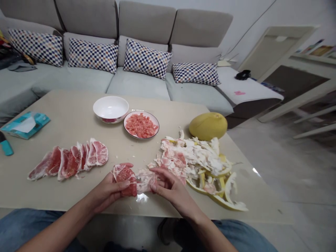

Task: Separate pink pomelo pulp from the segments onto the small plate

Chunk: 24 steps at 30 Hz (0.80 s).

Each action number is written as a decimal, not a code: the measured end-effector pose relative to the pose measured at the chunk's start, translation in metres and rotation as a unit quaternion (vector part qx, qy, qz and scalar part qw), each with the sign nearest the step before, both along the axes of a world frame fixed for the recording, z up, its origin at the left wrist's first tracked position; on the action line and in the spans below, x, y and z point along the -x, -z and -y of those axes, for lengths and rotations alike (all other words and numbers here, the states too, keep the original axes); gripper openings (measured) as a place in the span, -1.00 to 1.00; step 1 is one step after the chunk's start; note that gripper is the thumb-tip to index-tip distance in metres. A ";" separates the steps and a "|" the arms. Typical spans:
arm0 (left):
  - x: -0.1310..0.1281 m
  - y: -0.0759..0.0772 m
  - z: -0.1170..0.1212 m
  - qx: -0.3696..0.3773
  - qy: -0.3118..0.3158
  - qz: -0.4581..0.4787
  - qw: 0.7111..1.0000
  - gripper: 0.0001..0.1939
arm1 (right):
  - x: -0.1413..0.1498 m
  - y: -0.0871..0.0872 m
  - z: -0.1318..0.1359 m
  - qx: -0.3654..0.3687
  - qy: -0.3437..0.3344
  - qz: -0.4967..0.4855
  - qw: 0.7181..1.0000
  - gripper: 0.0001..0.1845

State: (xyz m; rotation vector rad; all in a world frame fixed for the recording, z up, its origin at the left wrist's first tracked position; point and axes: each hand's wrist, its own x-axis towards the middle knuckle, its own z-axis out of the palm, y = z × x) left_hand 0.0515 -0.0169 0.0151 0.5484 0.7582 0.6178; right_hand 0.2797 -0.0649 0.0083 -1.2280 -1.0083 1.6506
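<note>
Over the near edge of the table, my left hand (109, 192) is closed around a pomelo segment (126, 178) with red flesh showing. My right hand (169, 185) pinches a pale piece of membrane (145, 180) between thumb and fingers; it stretches across to the segment. Left of my hands lies a row of several pomelo segments (70, 161) with whitish skin on them. Right of them is a heap of white pith and membrane scraps (194, 155), with yellow peel (223, 201) under and beside it. Beyond the hands, a dark-rimmed plate (154, 119) bears small pieces of red flesh (141, 125).
A white bowl (111, 107) stands beside the plate. At the table's right rear sits a whole yellow pomelo (208, 126). On the left lie a blue tissue packet (27, 124) and a teal-handled tool (5, 145). A sofa (141, 84) with checked cushions stands behind the table.
</note>
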 end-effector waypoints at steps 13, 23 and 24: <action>-0.001 0.001 0.003 -0.003 0.009 0.005 1.000 -0.43 | 0.009 0.007 0.001 -0.029 0.097 0.055 0.993 -0.59; 0.005 -0.002 0.002 0.020 0.024 0.002 0.999 -0.44 | 0.004 -0.014 0.008 -0.103 0.112 0.230 0.961 -0.84; 0.005 -0.001 0.002 0.019 0.021 0.005 1.000 -0.43 | 0.004 -0.014 0.008 -0.102 0.111 0.236 0.960 -0.85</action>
